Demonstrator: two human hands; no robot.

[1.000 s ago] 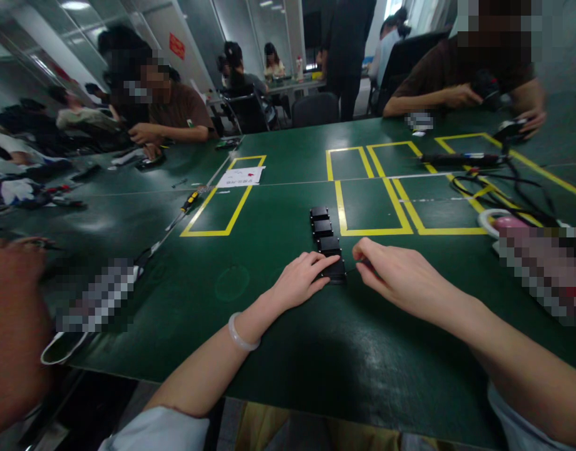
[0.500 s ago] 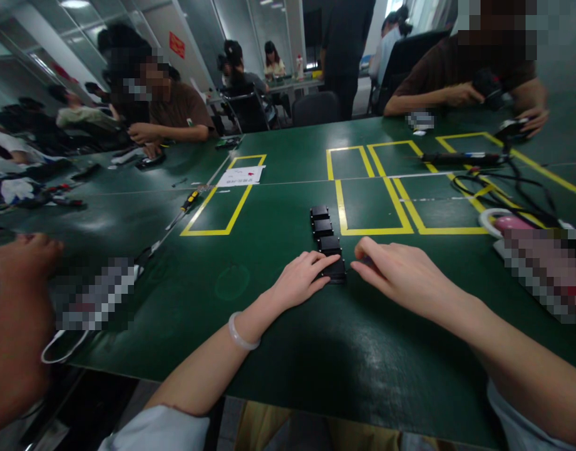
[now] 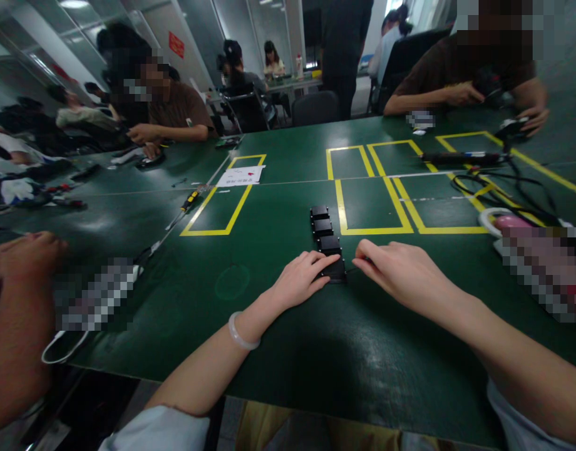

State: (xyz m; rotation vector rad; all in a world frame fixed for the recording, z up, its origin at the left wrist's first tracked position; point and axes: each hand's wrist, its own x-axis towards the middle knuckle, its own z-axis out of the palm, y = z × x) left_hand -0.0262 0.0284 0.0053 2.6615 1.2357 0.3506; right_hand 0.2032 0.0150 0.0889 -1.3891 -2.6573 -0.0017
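Four-cornered black blocks with small shiny studs along their sides stand in a row on the green table (image 3: 278, 338). My left hand (image 3: 301, 279) holds the nearest black block (image 3: 335, 270), fingers over its top and thumb at its near left side. A little to the right of that block, my right hand (image 3: 394, 263) is closed in a pinch. A thin dark rod (image 3: 352, 270) sticks out from its fingertips toward the block's right side; most of it is hidden. Just beyond lie the other black blocks (image 3: 322, 227).
Yellow tape outlines (image 3: 375, 232) mark the table. A white paper label (image 3: 241, 176), a yellow-black screwdriver (image 3: 190, 200) and black cables (image 3: 513, 181) lie farther off. A pink item (image 3: 541, 263) is at right. A co-worker's arm (image 3: 22, 313) reaches in at left; others sit opposite.
My right hand has shifted very slightly and turned a little at the fingertips. My left hand and the black blocks stay where they were.
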